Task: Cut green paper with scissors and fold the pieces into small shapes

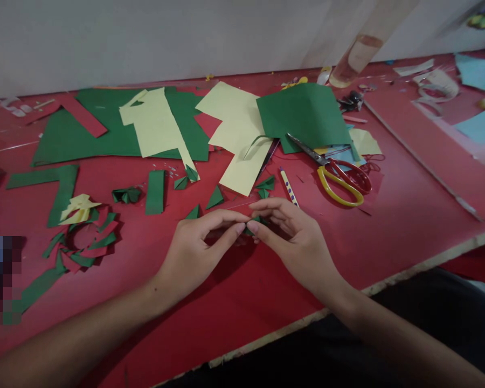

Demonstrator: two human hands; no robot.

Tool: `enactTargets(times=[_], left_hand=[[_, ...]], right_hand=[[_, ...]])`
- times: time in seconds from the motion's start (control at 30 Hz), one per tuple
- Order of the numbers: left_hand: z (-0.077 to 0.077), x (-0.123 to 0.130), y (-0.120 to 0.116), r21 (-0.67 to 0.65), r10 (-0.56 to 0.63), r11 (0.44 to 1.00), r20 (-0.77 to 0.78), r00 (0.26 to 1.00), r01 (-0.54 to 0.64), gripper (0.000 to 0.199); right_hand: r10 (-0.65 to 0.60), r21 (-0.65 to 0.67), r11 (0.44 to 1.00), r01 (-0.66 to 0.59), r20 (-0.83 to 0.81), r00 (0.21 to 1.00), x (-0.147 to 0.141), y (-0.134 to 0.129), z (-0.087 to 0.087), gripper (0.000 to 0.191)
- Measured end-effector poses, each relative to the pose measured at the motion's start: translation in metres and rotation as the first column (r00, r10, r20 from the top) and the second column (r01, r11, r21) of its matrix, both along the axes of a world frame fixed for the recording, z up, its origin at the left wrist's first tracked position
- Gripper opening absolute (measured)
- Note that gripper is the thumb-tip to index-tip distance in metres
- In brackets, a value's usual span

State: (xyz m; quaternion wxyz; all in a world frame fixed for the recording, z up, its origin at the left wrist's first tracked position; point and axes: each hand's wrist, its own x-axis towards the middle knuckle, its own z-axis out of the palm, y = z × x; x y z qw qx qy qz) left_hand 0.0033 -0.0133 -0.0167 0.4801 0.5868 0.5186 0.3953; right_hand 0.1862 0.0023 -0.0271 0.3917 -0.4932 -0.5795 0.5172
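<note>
Near the middle of the red table, both hands pinch a small folded green paper piece (pixel 252 224) between thumbs and fingers. My left hand (pixel 204 237) holds its left side, and my right hand (pixel 293 234) has its right side; fingers partly hide it. Small folded green pieces (pixel 215 197) lie just beyond the hands. To the left rests a wreath (pixel 102 245) of red and green folded paper, with a yellow paper shape (pixel 80 209) at its top. A green strip (pixel 155 192) lies between wreath and hands.
Scissors (pixel 339 180) with red and yellow handles lie right of a spotted pen (pixel 288 186). Behind are green sheets (pixel 307 110) and cut yellow paper (pixel 156 121). A bottle (pixel 355 59) stands near the wall. The table's front edge (pixel 267 338) runs below the arms.
</note>
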Motion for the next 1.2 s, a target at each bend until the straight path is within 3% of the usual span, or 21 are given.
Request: enactTargets(times=[0.37,0.9,1.07,1.2], left_hand=[[-0.0031,-0.0002,-0.0023,0.036,-0.005,0.999,-0.034,0.999,0.006,0.008],[-0.0025,-0.0008,-0.0043,0.100,-0.016,0.995,-0.085,0.996,0.025,0.008],[-0.0050,-0.0005,-0.0039,0.120,-0.043,0.992,-0.049,0.998,0.049,0.008],[-0.0053,0.0002,-0.0039,0.093,-0.017,0.996,0.019,1.000,0.015,0.007]], right_hand=[[-0.026,0.062,0.998,0.028,-0.030,0.999,-0.0015,0.0003,0.0034,0.006],[0.002,0.006,1.000,-0.002,-0.028,1.000,-0.0017,0.0000,0.0037,0.026],[0.012,0.017,1.000,-0.011,-0.066,0.998,0.0014,0.0035,0.0009,0.013],[-0.020,-0.007,1.000,0.019,-0.062,0.998,0.0034,0.0035,0.0005,0.016]])
